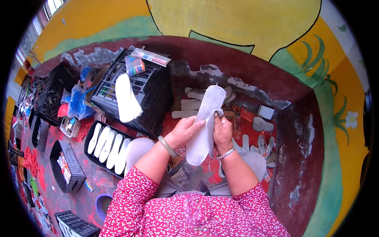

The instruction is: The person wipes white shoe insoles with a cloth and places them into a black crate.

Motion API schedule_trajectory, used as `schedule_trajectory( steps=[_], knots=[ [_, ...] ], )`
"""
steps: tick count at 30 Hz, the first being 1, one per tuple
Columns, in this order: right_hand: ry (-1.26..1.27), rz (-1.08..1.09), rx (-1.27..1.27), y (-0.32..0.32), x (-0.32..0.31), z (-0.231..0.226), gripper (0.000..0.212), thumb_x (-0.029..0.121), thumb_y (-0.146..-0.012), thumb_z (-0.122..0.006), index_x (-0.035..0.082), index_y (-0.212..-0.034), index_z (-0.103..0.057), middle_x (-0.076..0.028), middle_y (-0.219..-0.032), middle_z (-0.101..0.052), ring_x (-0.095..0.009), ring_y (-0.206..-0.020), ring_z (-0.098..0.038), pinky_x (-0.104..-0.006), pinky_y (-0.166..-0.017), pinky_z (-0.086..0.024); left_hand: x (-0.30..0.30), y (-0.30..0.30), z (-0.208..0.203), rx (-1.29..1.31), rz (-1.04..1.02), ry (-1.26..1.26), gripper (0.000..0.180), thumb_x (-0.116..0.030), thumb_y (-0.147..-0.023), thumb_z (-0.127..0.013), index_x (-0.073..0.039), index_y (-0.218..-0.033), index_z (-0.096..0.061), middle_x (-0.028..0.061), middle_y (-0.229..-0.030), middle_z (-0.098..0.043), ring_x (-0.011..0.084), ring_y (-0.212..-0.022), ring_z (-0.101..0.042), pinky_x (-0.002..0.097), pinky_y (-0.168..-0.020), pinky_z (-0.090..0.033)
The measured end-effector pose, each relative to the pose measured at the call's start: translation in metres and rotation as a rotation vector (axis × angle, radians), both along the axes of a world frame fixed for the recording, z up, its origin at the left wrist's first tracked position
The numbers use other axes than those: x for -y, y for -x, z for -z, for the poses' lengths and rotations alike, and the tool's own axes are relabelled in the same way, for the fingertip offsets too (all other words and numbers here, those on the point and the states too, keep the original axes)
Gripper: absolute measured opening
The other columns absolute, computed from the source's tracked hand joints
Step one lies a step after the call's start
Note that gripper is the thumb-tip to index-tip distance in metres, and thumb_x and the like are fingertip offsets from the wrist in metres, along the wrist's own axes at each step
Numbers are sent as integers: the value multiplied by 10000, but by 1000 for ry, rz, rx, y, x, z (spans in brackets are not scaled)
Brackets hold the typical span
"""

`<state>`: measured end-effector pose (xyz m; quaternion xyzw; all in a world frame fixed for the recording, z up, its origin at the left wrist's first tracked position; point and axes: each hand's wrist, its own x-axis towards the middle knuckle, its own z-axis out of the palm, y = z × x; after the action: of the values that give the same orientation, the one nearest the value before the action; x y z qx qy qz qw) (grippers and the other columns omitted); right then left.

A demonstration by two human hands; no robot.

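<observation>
Left hand [183, 132]: closed on the left edge of the pale insole, thumb lying over its upper face
Right hand [224, 134]: fingers bunched at the insole's right side, pinching a fold of grey fabric; whether that fold is a separate layer, I cannot tell
Pale insole [212, 98]: held up between the two hands, above the lap, both touching it near mid-length; its long axis runs away from the body, the far end leaning right and the near end hanging free below the grip
Forearms: slanting inward from the lower left and lower right, elbows bent, a bangle [167, 146] on the left wrist and a metal bracelet [226, 153] on the right
Black crate [158, 96]: beyond the left hand, a white insole [127, 98] on it
Black basket [90, 149]: left of the knee, white insoles [106, 147] in a row
Floor at right: more insoles scattered near the wall [296, 150]
</observation>
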<state>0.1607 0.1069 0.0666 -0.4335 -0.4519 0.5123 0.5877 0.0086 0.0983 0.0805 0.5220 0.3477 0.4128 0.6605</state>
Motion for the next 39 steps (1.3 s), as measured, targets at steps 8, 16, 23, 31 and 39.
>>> schedule_trajectory(
  steps=[8, 16, 23, 31, 39],
  knots=[
    [157, -194, -432, -18, -8, -20, 424, 412, -842, -580, 29, -1024, -561, -35, -906, -609, -122, -785, -583, -275, -683, -496, 0, 7, -3, 13, -3, 106, 279, -261, -913, -511, -11, -1005, -595, 3, -814, -619, 63, -682, -585, 216, -599, -476],
    [112, 44, -268, -4, -6, 0, 290, 313, -876, -580, 23, -878, -585, 4, -739, -579, -70, -647, -525, -227, -557, -425, -1, -5, 9, -285, 86, 21, 267, -240, -903, -527, -2, -1006, -591, -7, -806, -615, 54, -689, -563, 223, -616, -469],
    [141, 147, -306, -28, -14, -20, 381, 399, -880, -538, 19, -883, -565, -67, -786, -611, -147, -684, -600, -281, -618, -499, 6, -5, 2, -286, 168, 91, 260, -239, -898, -538, -2, -985, -599, -18, -786, -611, 39, -681, -554, 209, -609, -461],
    [250, 183, -493, -57, -30, -20, 480, 457, -910, -433, 1, -960, -574, -98, -812, -615, -218, -693, -609, -337, -622, -515, 5, 5, 1, -98, 29, 179, 270, -271, -889, -541, -20, -971, -599, 0, -810, -620, 78, -676, -583, 226, -619, -473],
    [247, -187, -280, -25, -8, -26, 543, 491, -908, -404, -18, -965, -584, -84, -830, -622, -151, -706, -603, -278, -649, -498, -5, 1, 5, 468, -180, 190, 372, -279, -925, -434, -33, -1204, -451, 108, -1149, -534, 172, -1000, -537, 323, -865, -439]
  ],
)
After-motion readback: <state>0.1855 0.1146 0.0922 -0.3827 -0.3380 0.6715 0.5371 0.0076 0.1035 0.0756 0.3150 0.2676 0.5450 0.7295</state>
